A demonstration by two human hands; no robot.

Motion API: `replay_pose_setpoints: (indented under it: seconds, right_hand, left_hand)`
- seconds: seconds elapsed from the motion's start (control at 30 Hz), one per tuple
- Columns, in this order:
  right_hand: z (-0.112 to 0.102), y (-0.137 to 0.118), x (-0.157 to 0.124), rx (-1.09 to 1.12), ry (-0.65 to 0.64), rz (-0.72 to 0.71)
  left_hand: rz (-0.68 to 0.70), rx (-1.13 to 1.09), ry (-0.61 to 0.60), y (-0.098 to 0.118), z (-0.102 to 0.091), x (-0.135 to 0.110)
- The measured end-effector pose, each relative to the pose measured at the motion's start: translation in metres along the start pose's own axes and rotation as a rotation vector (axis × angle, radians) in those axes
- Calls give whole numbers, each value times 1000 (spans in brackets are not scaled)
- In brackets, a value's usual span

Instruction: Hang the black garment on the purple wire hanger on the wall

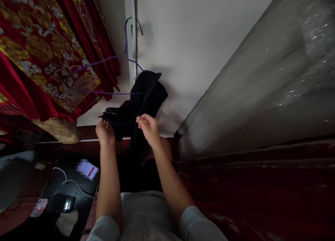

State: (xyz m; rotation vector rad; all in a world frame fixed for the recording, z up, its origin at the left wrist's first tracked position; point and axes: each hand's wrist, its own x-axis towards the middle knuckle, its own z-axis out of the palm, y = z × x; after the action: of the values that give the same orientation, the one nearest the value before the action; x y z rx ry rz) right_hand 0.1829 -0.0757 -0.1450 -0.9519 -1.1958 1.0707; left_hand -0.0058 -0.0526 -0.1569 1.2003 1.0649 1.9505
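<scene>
A black garment hangs off one side of a purple wire hanger; its exact kind does not show. The other side of the hanger is bare, and its hook sits over a thin strip on the wall. My left hand is closed in a pinch on the garment's lower left edge, where a small pale thread or tag shows. With thumb and fingers pressed together, my right hand grips the black cloth further right. Part of the garment drapes down between my forearms and blends with dark cloth at my lap.
Red embroidered drapery hangs at upper left above a gold-netted cushion-like shape. On a black table at lower left lie a lit phone, a white cable, a dark device and crumpled tissue. Plastic-wrapped grey panel leans right.
</scene>
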Motion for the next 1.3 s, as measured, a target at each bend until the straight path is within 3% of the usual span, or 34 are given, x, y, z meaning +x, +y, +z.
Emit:
replay_pose_setpoints:
  seconds: [0.07,0.13,0.23,0.3,0.4,0.5,0.6,0.67,0.83,0.97,1.03,1.13,1.3]
  right_hand:
    - [-5,0,4,-117,-27,-51]
    - [-5,-5,9,-165,-95,-138]
    - [0,-19,17,-110,-242,-200]
    - [0,-30,24,-64,-262,-158]
    - [-9,-47,41,-79,-290,-142]
    - [-22,-63,70,-163,-337,-316]
    - [-28,-67,106,-214,-234,-498]
    - [-30,-59,126,-285,-163,-505]
    - [-54,-27,141,-530,-122,-259]
    - [-87,-39,130,-668,-14,-254]
    - [-99,-52,127,-693,23,-262]
    - [-104,-61,125,-678,47,-224]
    - [-94,-49,114,-622,-84,-224]
  left_hand:
    - [-70,-58,-3,7,20,-6]
    - [-74,-73,-79,27,45,-5]
    - [156,100,-287,62,79,2]
    - [353,261,-375,77,87,6]
    - [421,363,-519,76,75,9]
    - [208,344,-775,53,49,5]
    - [-7,438,-1039,32,26,-3]
    - [-50,577,-1108,25,12,-1]
    - [40,1022,-1063,38,-31,44]
    - [149,1213,-1019,66,-43,83]
    - [272,1217,-940,82,-32,94]
    - [420,1111,-764,101,2,103]
    - [418,772,-683,105,60,117]
